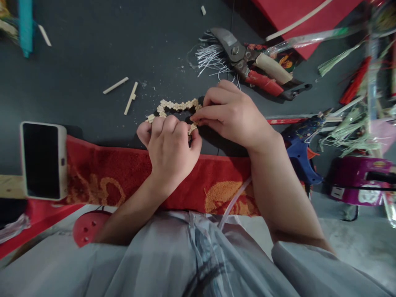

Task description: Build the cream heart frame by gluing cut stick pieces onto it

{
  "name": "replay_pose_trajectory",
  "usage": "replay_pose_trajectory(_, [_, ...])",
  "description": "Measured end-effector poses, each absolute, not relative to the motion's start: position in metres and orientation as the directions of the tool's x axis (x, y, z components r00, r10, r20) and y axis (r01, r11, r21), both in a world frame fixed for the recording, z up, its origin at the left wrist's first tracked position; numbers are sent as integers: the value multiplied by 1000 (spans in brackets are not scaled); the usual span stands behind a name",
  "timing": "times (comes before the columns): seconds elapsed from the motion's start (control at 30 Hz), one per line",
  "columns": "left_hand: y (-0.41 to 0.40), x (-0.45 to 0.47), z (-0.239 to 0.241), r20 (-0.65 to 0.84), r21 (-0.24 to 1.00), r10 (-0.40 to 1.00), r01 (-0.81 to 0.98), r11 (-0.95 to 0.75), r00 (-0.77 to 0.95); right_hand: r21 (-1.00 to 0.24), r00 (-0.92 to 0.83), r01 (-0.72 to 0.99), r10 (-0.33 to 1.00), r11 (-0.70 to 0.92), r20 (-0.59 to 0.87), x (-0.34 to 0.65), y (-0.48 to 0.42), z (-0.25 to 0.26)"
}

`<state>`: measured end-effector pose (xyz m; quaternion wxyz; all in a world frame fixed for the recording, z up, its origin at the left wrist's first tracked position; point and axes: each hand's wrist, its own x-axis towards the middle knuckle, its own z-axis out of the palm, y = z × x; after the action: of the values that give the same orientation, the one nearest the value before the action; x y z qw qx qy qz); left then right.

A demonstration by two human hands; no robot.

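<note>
In front of me is a wavy-edged frame (176, 105) built from short pale stick or straw pieces, their round ends facing up. My left hand (171, 140) is wrapped over its near side, fingers curled on it and thumb toward the right end. At the right end, my right hand (229, 109) pinches the frame between thumb and fingertips. Part of the frame is hidden under both hands. A small pale piece (150, 118) shows beside my left fingers. What exactly the right fingertips press on is too small to make out.
Pruning shears (247, 62) with a red-taped handle lie beyond my right hand, near white bristles (210, 55). Loose pale sticks (115, 85) are at left. A phone-like device (43, 161) rests on a red towel (133, 169). A blue tool (301, 156) and purple tape dispenser (360, 179) sit right.
</note>
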<state>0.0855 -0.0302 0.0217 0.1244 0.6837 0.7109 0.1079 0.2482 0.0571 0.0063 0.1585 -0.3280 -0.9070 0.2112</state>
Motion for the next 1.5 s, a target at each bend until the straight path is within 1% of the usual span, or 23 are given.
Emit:
replay_pose_trajectory(0.1, [-29, 87, 23, -17, 323, 999, 945, 46, -42, -490, -721, 539, 676, 685, 153, 248, 56, 5])
replay_pose_trajectory(0.2, [-28, 87, 22, 2, 314, 999, 949, 38, -41, -484, -715, 525, 671, 700, 196, 248, 56, 2])
replay_pose_trajectory(0.3, [-29, 85, 20, 9, 316, 999, 948, 33, -37, -482, -714, 522, 669, 704, 205, 250, 57, -2])
replay_pose_trajectory(0.4, [-32, 82, 18, 91, 314, 996, 949, -26, -3, -493, -719, 515, 667, 701, 197, 251, 56, -3])
replay_pose_trajectory(0.5, [-34, 79, 16, 150, 314, 989, 947, -59, 12, -501, -712, 501, 665, 706, 227, 251, 54, -3])
replay_pose_trajectory(0.63, [-34, 77, 14, 146, 340, 989, 938, -68, 19, -512, -701, 520, 684, 684, 202, 250, 52, -2])
replay_pose_trajectory(0.77, [-34, 76, 16, 154, 333, 988, 941, -63, 12, -496, -705, 529, 682, 689, 195, 250, 52, -2])
replay_pose_trajectory(0.93, [-37, 74, 18, 129, 316, 991, 947, -59, 19, -500, -711, 519, 675, 693, 198, 249, 52, -3])
replay_pose_trajectory(1.13, [-38, 74, 15, 219, 279, 974, 952, -126, 65, -475, -712, 530, 673, 703, 202, 248, 53, -2])
replay_pose_trajectory(1.23, [-37, 75, 14, 216, 305, 975, 944, -123, 57, -454, -711, 536, 670, 712, 213, 249, 53, -1])
replay_pose_trajectory(1.37, [-35, 76, 16, 151, 362, 988, 929, -76, 22, -473, -707, 549, 685, 689, 177, 248, 53, 1])
replay_pose_trajectory(1.43, [-35, 77, 16, 163, 353, 986, 933, -77, 20, -479, -707, 555, 689, 680, 159, 247, 53, 2])
replay_pose_trajectory(1.5, [-34, 77, 16, 194, 317, 980, 944, -95, 33, -478, -706, 562, 693, 675, 148, 247, 53, 3])
